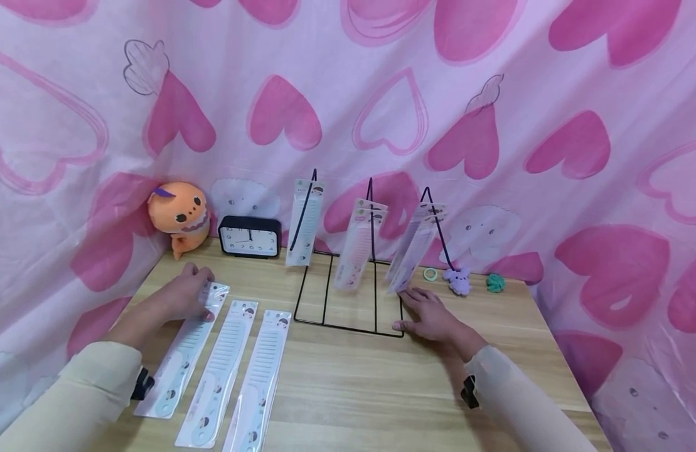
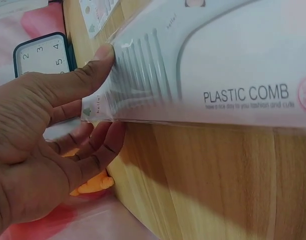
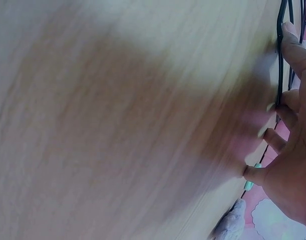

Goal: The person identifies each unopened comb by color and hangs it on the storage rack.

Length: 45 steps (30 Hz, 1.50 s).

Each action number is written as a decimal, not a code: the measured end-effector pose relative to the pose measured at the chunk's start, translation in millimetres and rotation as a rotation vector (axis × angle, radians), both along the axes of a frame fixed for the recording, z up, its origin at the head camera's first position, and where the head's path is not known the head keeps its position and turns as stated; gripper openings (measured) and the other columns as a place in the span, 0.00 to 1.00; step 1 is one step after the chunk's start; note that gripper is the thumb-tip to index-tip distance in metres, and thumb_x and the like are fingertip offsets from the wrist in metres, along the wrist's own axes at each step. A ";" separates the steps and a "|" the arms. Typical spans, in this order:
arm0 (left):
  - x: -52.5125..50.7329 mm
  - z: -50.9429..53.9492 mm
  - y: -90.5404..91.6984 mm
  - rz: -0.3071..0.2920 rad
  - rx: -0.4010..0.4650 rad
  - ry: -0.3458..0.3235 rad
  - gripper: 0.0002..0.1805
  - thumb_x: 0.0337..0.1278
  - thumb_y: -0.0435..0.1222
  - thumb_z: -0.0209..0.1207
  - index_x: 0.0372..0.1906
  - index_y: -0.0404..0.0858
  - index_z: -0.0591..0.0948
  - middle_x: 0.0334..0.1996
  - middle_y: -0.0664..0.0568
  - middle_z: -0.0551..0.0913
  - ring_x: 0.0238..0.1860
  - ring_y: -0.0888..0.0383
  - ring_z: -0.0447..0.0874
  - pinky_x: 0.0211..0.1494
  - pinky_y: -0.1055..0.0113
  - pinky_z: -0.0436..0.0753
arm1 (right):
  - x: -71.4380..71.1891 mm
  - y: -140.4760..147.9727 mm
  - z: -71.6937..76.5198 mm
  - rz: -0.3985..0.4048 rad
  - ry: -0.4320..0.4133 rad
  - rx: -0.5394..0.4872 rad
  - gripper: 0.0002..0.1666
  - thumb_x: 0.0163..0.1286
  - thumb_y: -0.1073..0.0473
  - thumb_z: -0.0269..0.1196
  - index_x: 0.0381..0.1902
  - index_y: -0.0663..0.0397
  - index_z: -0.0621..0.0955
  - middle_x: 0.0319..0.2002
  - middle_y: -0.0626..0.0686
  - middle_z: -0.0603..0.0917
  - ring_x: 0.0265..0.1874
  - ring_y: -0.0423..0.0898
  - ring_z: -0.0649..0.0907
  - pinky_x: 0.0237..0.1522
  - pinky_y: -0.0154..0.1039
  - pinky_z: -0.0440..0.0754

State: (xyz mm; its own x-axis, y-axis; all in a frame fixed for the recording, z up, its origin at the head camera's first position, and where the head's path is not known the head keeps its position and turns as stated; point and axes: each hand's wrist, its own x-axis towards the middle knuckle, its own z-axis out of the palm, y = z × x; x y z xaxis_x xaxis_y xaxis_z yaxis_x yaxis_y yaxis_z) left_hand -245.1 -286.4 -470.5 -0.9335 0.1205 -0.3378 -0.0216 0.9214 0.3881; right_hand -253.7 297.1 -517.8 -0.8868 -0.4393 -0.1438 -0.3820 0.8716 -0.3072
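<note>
In the head view my left hand (image 1: 184,298) is at the top end of the leftmost packaged comb (image 1: 181,361). In the left wrist view, the thumb lies on the clear wrapper printed "PLASTIC COMB" and the fingers (image 2: 112,142) curl under its edge, pinching it. Two more packaged combs lie to the right, a middle one (image 1: 220,370) and a right one (image 1: 263,376). My right hand (image 1: 432,317) rests at the right front corner of the black wire rack (image 1: 375,307), fingers spread, with the thumb by the wire. Several packaged combs (image 1: 359,248) hang on the rack's three hooks.
Along the back of the table stand an orange plush toy (image 1: 181,210) and a black-framed clock (image 1: 250,237). A pale green ring (image 1: 430,274), a purple plush (image 1: 457,282) and a green scrunchie (image 1: 496,283) lie at the back right. A pink heart-print curtain (image 1: 336,56) hangs behind.
</note>
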 end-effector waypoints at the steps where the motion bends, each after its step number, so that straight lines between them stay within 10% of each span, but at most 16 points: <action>1: -0.5 -0.3 -0.6 0.002 0.001 -0.008 0.52 0.49 0.40 0.86 0.75 0.31 0.69 0.67 0.22 0.63 0.57 0.28 0.75 0.68 0.25 0.82 | 0.3 0.0 -0.4 -0.001 -0.003 0.002 0.57 0.75 0.31 0.70 0.88 0.55 0.64 0.86 0.66 0.65 0.85 0.72 0.62 0.87 0.72 0.58; 12: -1.8 -5.4 -6.4 0.022 0.055 -0.019 0.59 0.51 0.39 0.85 0.80 0.33 0.58 0.68 0.17 0.67 0.58 0.28 0.77 0.69 0.23 0.79 | -0.5 0.9 -0.4 -0.010 -0.011 -0.001 0.57 0.76 0.30 0.69 0.89 0.52 0.62 0.87 0.65 0.63 0.86 0.72 0.60 0.87 0.72 0.58; 25: 6.0 16.1 1.5 -0.005 0.054 0.152 0.45 0.62 0.28 0.73 0.80 0.21 0.64 0.73 0.15 0.66 0.71 0.20 0.71 0.75 0.22 0.72 | -0.2 4.5 -3.5 -0.009 -0.008 -0.011 0.58 0.75 0.30 0.69 0.89 0.52 0.62 0.88 0.64 0.63 0.86 0.72 0.60 0.87 0.74 0.57; 35: 30.3 78.0 31.8 -0.020 0.068 0.378 0.43 0.65 0.29 0.74 0.83 0.32 0.70 0.57 0.29 0.78 0.50 0.37 0.82 0.52 0.41 0.91 | 0.8 3.3 -3.4 0.001 0.004 -0.013 0.57 0.75 0.31 0.69 0.89 0.54 0.63 0.87 0.65 0.64 0.86 0.72 0.61 0.87 0.73 0.57; 45: 59.5 118.5 65.3 -0.060 0.289 0.628 0.44 0.63 0.30 0.77 0.82 0.52 0.75 0.51 0.40 0.86 0.45 0.44 0.94 0.45 0.52 0.95 | 1.1 2.0 -0.9 0.003 0.013 -0.013 0.57 0.75 0.32 0.70 0.88 0.55 0.63 0.86 0.67 0.65 0.85 0.73 0.62 0.87 0.73 0.58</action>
